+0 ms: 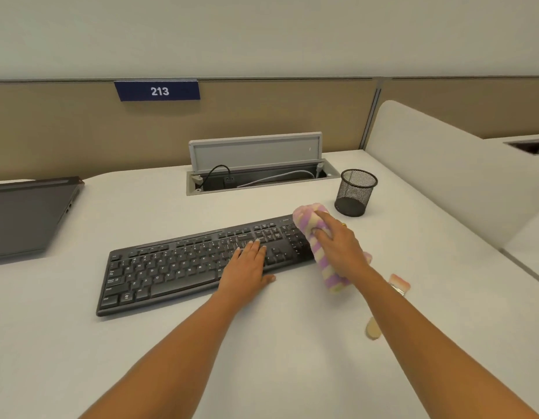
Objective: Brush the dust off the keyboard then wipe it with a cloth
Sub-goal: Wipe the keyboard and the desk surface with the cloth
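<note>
A black keyboard (177, 264) lies slanted on the white desk (80, 343). My left hand (247, 267) rests flat on its right-of-middle keys, fingers spread, holding nothing. My right hand (337, 243) presses a purple, pink and cream striped cloth (322, 261) onto the keyboard's right end, over the number pad. A small brush (396, 287) with pale pink bristles lies on the desk to the right, mostly hidden behind my right forearm; its wooden handle end (373, 328) shows below the arm.
A black mesh pen cup (355, 192) stands just beyond my right hand. A closed dark laptop (29, 213) sits at the far left. An open cable hatch (256, 173) lies behind the keyboard. A white divider (443, 164) borders the desk's right side.
</note>
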Motion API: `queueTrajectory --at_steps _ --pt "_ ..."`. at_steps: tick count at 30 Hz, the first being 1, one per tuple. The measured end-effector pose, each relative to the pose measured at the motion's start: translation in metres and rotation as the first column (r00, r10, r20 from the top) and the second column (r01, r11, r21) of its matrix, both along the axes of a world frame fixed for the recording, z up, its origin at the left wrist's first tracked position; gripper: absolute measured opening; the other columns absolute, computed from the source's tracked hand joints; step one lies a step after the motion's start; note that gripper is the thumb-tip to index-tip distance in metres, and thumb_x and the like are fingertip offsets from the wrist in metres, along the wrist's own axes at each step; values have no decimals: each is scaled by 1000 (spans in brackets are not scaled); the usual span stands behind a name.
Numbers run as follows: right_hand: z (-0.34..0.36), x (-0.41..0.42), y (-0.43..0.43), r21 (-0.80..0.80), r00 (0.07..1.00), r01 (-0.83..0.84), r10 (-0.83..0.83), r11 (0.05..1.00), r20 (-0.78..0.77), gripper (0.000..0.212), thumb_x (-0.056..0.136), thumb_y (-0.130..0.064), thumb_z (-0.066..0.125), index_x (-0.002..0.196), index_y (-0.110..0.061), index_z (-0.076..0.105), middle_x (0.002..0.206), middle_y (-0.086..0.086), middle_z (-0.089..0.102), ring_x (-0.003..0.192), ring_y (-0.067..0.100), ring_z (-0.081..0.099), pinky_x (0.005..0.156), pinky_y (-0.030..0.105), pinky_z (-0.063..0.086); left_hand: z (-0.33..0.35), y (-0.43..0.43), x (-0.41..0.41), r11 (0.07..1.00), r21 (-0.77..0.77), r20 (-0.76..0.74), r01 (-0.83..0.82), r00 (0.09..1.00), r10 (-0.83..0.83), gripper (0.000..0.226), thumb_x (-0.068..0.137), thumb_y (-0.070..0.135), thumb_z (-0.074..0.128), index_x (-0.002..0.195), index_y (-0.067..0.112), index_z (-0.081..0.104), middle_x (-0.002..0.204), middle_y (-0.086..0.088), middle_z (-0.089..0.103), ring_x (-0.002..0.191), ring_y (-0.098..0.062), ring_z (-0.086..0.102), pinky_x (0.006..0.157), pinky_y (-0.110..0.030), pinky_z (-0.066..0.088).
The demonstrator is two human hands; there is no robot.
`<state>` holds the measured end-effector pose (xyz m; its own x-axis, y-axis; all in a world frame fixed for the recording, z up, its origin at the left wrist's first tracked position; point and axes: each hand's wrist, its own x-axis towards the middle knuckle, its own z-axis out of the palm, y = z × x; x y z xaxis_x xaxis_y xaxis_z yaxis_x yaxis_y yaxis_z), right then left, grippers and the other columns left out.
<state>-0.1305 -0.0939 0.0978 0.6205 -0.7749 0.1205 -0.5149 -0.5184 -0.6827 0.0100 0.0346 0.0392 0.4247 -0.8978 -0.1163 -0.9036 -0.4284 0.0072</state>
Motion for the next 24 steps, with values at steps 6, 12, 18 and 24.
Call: queueTrajectory --at_steps 6,12,18,24 --pt "4 -17 -25 70 992 86 -92 994 91 42 98 -23 42 140 -24 40 131 11 53 117 30 51 95 34 40 0 -14 -2 997 66 83 27 996 -32 68 101 47 27 152 8 4 160 -10 2 147 -24 1 118 -39 7" --pt "17 -28 -58 150 962 134 -165 979 218 42 98 -25 42 140 -25 40 132 7 53 110 25 53 91 36 45 0 -14 3 983 148 178 104 975 -130 62 105 38 19 150 0 0 159 -18 3 146 -33 3 117 -45 16" --pt "21 -19 -84 207 969 85 -129 975 210 40 99 -24 40 139 -26 40 130 5 53 104 21 53 84 30 44 -5 -7 21 981 147 287 124 944 -163 57 106 30 15 149 -4 0 157 -23 8 145 -38 9 114 -48 21" --pt "18 19 -96 160 995 3 -18 987 94 39 99 -20 38 138 -22 42 129 6 52 117 28 51 94 36 44 -9 8 53 981 21 363 191 913 -185 55 74 27 79 111 -11 64 107 -27 67 96 -41 66 66 -46 57"
